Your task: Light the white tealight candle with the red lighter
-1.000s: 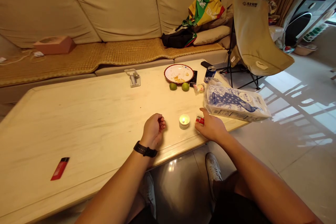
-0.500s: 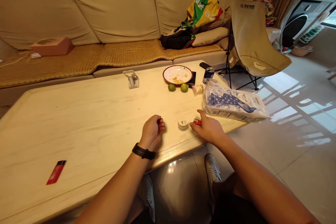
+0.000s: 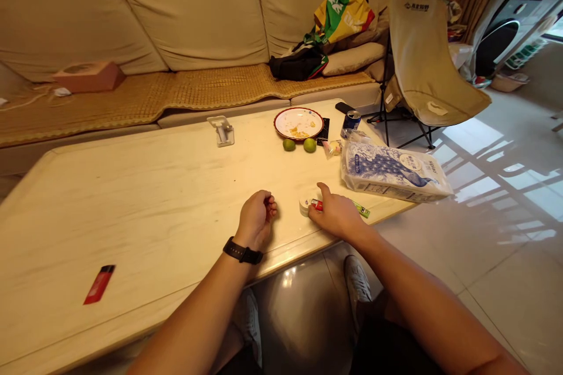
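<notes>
My right hand (image 3: 336, 214) is closed around a red lighter (image 3: 316, 205), whose metal-tipped end shows past the thumb; the rest is hidden in the fingers. That end overlaps a white roll, apparently of tape (image 3: 303, 206), partly hidden behind the hand. A slim green item (image 3: 363, 210) shows on the table beyond my knuckles; its kind is unclear. My left hand (image 3: 255, 220), with a black watch at the wrist, rests on its side near the table's front edge. Its fingers are curled in, with nothing visible in them.
Rightward lies a packet with a peacock print (image 3: 391, 170). Farther back are a plate with scraps (image 3: 303, 120), two green fruits (image 3: 309, 145), a can (image 3: 350, 122) and a white stand (image 3: 221, 130). A flat red item with a black end (image 3: 99, 285) lies front left.
My right hand has moved left with the red lighter, now over the edge of the white roll. The green item has come into sight. My left hand stays put.
</notes>
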A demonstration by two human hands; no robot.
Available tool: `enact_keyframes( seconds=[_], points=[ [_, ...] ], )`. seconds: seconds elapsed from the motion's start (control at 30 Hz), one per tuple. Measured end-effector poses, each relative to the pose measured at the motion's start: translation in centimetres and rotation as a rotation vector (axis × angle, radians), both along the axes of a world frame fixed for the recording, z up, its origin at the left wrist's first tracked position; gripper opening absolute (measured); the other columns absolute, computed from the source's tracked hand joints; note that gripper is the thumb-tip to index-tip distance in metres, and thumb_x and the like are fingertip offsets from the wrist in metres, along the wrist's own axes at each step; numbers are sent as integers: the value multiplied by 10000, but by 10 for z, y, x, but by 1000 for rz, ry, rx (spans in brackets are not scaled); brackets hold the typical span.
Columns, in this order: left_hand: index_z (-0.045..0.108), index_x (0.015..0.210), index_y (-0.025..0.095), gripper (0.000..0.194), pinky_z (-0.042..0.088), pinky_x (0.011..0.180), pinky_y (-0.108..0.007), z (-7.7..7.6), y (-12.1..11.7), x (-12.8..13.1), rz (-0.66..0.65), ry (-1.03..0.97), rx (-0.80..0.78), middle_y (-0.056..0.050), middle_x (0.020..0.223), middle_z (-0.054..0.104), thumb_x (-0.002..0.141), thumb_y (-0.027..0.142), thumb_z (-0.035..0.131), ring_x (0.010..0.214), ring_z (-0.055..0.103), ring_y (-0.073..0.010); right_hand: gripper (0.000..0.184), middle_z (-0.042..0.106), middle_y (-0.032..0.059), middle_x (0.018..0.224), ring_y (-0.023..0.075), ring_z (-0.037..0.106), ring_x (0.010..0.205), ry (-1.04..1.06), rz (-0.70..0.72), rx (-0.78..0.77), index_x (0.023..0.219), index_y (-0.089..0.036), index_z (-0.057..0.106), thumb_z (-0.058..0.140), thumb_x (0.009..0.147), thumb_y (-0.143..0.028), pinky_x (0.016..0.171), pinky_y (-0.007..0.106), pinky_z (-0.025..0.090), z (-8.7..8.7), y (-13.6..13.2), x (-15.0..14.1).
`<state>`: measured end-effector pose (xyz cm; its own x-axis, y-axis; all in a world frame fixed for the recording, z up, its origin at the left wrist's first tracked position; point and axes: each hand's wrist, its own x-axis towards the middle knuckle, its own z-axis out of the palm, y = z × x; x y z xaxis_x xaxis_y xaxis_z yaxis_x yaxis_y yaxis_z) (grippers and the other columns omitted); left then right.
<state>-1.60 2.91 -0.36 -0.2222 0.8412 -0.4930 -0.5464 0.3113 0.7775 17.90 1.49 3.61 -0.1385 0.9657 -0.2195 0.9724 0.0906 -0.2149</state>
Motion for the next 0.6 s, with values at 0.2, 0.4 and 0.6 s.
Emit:
enact_keyframes(
  seconds=[0.2,0.4,0.6],
  points=[
    [518,664,166,88,361,404,-200,1,0,0,-2,6,1,14,600,508,701,162,597,478,467,-77,723,722,163,1054,328,684,957,38,7,-4,1511,-143,313,478,902,-496,773,359,442,-3,2,2],
    [519,670,167,85,364,406,-204,-1,1,-2,0,7,13,13,601,510,705,155,595,478,469,-79,818,723,152,1057,335,678,970,49,-5,12,1519,-152,299,510,865,-596,769,361,442,-3,1,14],
    [516,669,164,92,365,411,-209,-2,1,-2,-7,19,13,12,610,514,704,163,601,484,475,-82,734,727,146,1061,327,678,969,19,-45,37,1513,-149,322,489,879,-479,790,367,438,-5,1,29]
  ],
)
